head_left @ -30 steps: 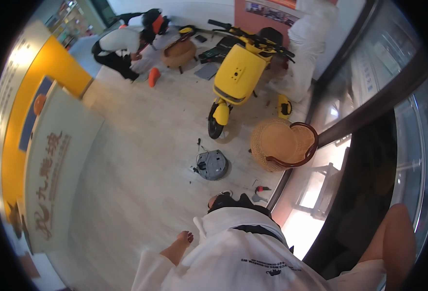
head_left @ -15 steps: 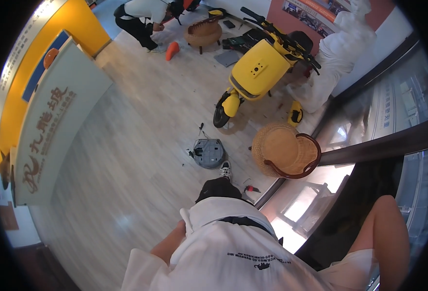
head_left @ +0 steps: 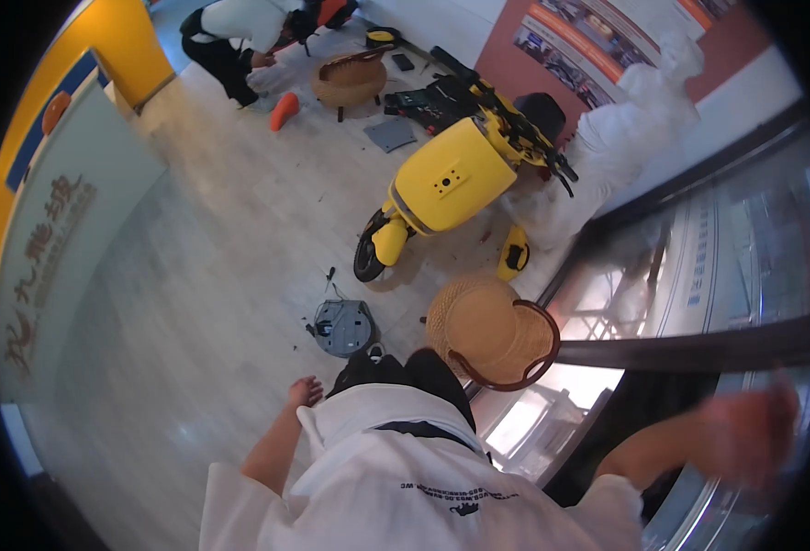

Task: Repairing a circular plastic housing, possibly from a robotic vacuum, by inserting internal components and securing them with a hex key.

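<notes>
My left hand (head_left: 307, 392) hangs beside my hip with its fingers apart and nothing in it. Out to the far right, my right hand (head_left: 761, 432) is smeared by motion next to the glass, so its fingers cannot be made out. On the floor just ahead of my feet lies a grey rounded plastic part (head_left: 343, 329) with thin cables at its side. A woven chair (head_left: 478, 321) with a dark curved wooden rail stands close on my right. Beyond it leans a yellow scooter (head_left: 455, 179) with black handlebars.
A yellow part (head_left: 514, 253) lies beside a white statue (head_left: 597, 165). Farther off, a person (head_left: 240, 37) bends near a wicker stool (head_left: 350, 83) and an orange part (head_left: 284, 111). A pale counter (head_left: 83, 211) curves along the left; a dark-framed glass door (head_left: 643, 351) is at right.
I have moved forward, closer to the grey part and the chair. My left hand has come out from beside my shirt. My right arm has swung, and its blurred hand now shows.
</notes>
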Tool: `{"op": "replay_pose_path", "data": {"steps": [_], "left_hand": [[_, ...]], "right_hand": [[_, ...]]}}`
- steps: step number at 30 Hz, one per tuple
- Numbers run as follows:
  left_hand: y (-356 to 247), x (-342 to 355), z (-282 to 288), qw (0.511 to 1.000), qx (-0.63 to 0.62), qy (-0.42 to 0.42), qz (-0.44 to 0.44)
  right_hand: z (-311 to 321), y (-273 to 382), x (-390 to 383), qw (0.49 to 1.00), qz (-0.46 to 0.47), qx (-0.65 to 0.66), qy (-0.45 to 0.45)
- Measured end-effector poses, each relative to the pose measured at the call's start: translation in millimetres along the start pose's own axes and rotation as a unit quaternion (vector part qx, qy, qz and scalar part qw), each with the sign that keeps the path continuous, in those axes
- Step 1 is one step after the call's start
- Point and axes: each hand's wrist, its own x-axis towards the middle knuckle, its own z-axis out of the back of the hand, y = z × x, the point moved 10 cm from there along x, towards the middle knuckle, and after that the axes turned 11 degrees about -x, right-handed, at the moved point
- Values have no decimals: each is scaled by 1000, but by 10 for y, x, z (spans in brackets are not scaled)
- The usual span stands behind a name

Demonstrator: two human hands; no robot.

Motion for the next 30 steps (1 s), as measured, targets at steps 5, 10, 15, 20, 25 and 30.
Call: {"op": "replay_pose_path", "data": {"steps": [5, 10, 15, 20, 25, 30], "left_hand": [[-335, -582, -165, 992, 113, -13, -46], [-325, -874, -998, 979, 200, 44, 11], [484, -241, -1009, 981, 56, 184, 10], [369, -241, -2193, 989, -54, 136, 20], [1024, -87, -2762, 1000, -11, -11, 16], [1709, -121, -3125, 985, 46, -73, 146]], "right_hand": [[-1375, -1319, -3995, 701, -526, 143, 460], [-1124, -1181, -6287, 572, -438, 140, 679], [-1993, -35, -7030, 415, -317, 220, 824], [-3086, 308, -7401, 351, -142, 244, 893], [-3470, 852, -7715, 251, 136, 316, 905], [-3181, 980, -8166, 82, 272, 349, 893]]}}
